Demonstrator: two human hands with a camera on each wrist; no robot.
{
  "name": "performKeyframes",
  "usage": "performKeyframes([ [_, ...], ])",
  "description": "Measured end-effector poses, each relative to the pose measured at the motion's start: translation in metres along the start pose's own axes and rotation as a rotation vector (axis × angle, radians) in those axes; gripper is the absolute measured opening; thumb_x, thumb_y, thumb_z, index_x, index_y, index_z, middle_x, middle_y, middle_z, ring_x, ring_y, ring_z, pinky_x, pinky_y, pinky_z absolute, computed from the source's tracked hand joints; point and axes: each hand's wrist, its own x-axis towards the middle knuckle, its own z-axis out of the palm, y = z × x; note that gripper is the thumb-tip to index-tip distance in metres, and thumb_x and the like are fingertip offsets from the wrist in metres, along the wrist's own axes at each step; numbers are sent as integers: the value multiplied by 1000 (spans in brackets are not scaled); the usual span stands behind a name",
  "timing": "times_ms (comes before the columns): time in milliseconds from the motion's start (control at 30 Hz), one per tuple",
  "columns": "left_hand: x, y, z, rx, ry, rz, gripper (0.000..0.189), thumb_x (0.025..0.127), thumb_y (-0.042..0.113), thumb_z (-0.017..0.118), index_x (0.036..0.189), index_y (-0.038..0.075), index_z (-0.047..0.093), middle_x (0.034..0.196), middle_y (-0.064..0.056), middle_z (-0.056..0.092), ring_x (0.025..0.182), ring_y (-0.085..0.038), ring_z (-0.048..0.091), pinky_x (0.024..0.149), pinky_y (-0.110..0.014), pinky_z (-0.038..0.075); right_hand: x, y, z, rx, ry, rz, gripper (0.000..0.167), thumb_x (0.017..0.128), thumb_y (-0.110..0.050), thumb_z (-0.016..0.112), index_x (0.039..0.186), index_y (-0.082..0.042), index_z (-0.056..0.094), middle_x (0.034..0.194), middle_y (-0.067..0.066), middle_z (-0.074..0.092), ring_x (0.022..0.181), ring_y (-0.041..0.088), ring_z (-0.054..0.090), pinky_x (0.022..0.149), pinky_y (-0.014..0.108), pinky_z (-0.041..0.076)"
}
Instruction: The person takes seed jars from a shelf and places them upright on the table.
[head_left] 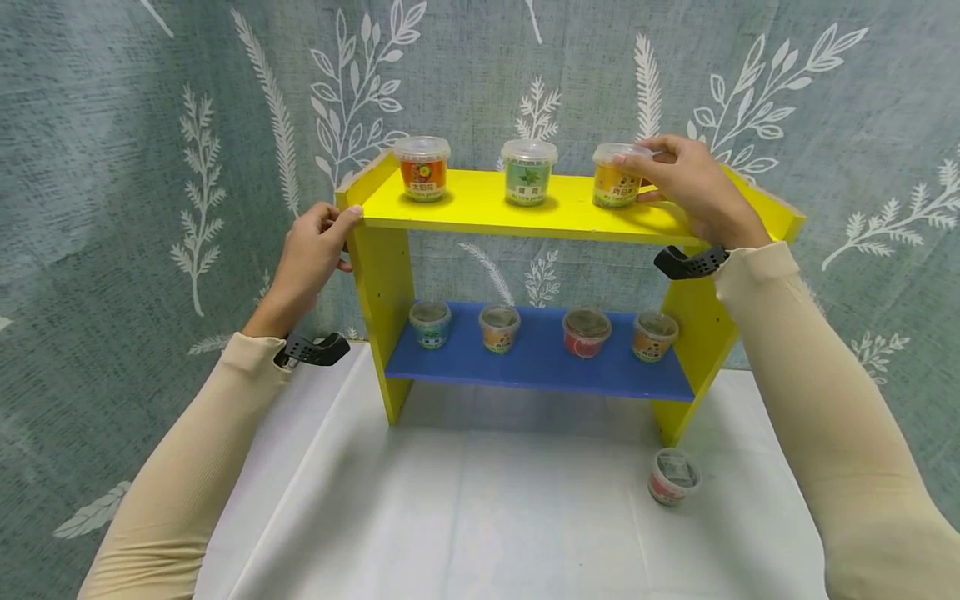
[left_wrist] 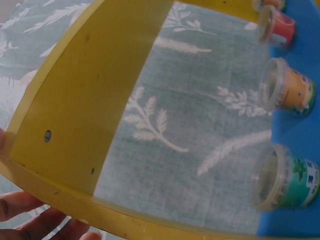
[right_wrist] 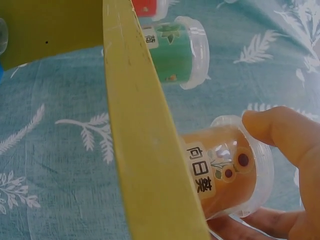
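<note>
The orange cup stands upright on the yellow top board, in the upper right of the head view. The right hand reaches in from its right side, thumb and fingers pinching it near the lid. Well apart from it, left of centre, the left hand grips the board's left corner. Between the hands, the green cup stands mid-board and the red-orange cup nearer the left hand.
</note>
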Motion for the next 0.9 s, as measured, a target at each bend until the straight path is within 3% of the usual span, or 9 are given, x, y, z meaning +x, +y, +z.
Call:
performKeyframes([
  [633, 0, -1, 0, 4, -7, -3, 59, 101, 64, 50, 117, 7, 54, 106, -9, 54, 93, -22, 55, 68, -25, 56, -14, 4, -9, 55, 48, -55, 77, 92, -48, 75, 152, -11, 45, 130, 1, 57, 122, 23, 55, 109, 45, 47],
  [767, 0, 0, -1, 3, -7, -1, 59, 101, 63, 50, 118, 7, 54, 106, -9, 55, 93, -21, 55, 72, -30, 57, -19, 4, -12, 55, 46, -70, 74, 93, -46, 75, 151, -10, 46, 131, 2, 57, 122, 23, 56, 105, 41, 50],
  [900, -1, 0, -1, 1, -7, -3, 59, 101, 63, 50, 119, 7, 54, 106, -9, 54, 93, -21, 55, 70, -27, 56, -27, 4, -14, 28, 38, -87, 74, 94, -46, 73, 152, -8, 45, 135, 5, 56, 124, 25, 55, 101, 36, 53],
])
